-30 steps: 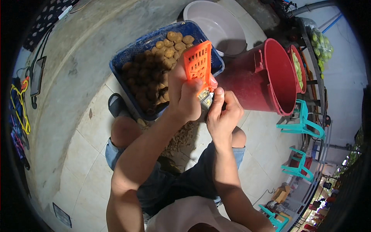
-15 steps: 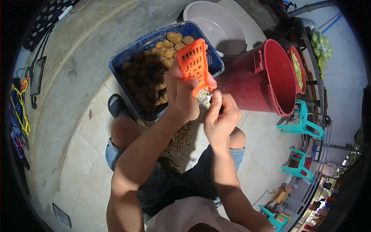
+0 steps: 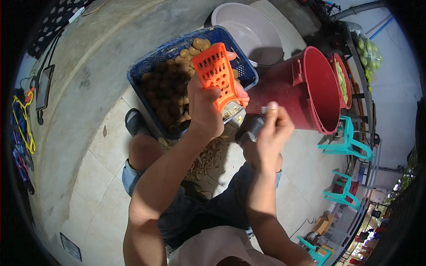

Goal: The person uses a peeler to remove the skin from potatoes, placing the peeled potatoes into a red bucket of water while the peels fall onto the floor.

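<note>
My left hand is wrapped round an orange plastic grater with slots and round holes, thumb on its face, fingers behind. Pale bits cling to the metal piece at the grater's lower end. To the right, apart from the grater, my right hand is closed in a pinch. A small light-coloured tip shows beside its thumb; what it belongs to is hidden. Beneath the grater stands a blue plastic crate, partly filled with brown potatoes, many in shadow.
A red bucket stands right of the crate, with a grey basin behind. Peel scraps lie on the tiled floor between my legs. Turquoise plastic chairs are at the far right. A curved concrete ledge runs along the left.
My right hand has drawn away from the grater's lower end, moving right. The grater has shifted slightly left and turned, showing more of its face.
</note>
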`<state>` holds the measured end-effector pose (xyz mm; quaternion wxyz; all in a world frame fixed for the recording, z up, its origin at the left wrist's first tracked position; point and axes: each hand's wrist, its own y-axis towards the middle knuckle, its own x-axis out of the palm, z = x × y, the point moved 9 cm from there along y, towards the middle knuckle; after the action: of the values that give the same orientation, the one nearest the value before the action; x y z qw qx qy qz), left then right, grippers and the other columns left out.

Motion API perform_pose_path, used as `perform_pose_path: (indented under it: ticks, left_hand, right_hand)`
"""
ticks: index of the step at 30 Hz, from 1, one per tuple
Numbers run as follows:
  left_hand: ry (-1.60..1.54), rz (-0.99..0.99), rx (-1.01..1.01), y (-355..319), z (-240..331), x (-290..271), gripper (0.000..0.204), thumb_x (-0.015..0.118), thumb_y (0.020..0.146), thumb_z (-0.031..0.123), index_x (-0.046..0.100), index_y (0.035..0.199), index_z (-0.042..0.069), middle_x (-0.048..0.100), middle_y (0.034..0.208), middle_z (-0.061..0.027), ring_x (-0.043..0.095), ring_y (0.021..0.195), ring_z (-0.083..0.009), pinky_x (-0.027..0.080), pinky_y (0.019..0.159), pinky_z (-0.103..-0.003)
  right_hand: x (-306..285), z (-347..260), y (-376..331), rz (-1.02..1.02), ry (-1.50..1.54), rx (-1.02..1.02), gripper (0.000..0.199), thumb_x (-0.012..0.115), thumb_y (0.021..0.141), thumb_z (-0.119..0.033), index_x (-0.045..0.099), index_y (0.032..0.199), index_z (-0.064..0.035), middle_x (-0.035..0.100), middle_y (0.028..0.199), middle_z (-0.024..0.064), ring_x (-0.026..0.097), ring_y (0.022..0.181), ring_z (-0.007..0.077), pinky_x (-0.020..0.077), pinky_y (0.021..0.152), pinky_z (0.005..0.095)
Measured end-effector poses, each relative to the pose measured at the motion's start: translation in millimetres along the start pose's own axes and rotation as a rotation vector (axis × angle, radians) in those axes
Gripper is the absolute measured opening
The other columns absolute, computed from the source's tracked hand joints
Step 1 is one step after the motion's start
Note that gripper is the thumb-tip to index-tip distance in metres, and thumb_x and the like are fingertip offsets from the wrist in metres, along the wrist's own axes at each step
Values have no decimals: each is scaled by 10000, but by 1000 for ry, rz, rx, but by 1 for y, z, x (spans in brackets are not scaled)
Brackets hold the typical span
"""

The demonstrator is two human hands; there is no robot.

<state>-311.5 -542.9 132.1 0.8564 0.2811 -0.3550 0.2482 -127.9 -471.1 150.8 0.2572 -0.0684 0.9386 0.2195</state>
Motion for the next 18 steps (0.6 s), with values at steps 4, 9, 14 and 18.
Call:
perform_pose_path:
  ticks: [4, 9, 14, 18]
  left_hand:
    - [-121, -59, -26, 1, 6, 8, 695, 508, 818, 360, 371, 1292, -129, 624, 746, -239, 650, 674, -342, 566, 675, -440]
    - [-123, -112, -59, -2, 8, 11, 674, 468, 834, 372, 381, 1260, -143, 628, 765, -255, 651, 678, -354, 564, 670, -446]
    - [-14, -150, -107, -3, 11, 15, 702, 454, 826, 423, 412, 1222, -155, 628, 764, -259, 643, 666, -350, 549, 652, -413]
    - [-95, -95, -129, -5, 3, 11, 698, 458, 827, 420, 419, 1212, -161, 634, 764, -249, 642, 671, -337, 543, 658, -389]
  right_hand:
    - [-8, 44, 18, -221, 136, 181, 398, 582, 978, -287, 555, 693, -10, 436, 601, -71, 372, 574, 70, 289, 505, 262]
    - [10, 60, 7, -542, 256, 322, 371, 586, 975, -308, 587, 733, -28, 461, 635, -79, 388, 602, 57, 303, 530, 252]
    - [-5, 81, 3, -668, 168, 277, 339, 626, 935, -332, 598, 773, -36, 526, 657, -18, 467, 615, 81, 361, 581, 247]
    - [-10, 85, -6, -772, 164, 390, 232, 676, 904, -238, 588, 849, -30, 559, 684, 4, 555, 672, 102, 440, 638, 261]
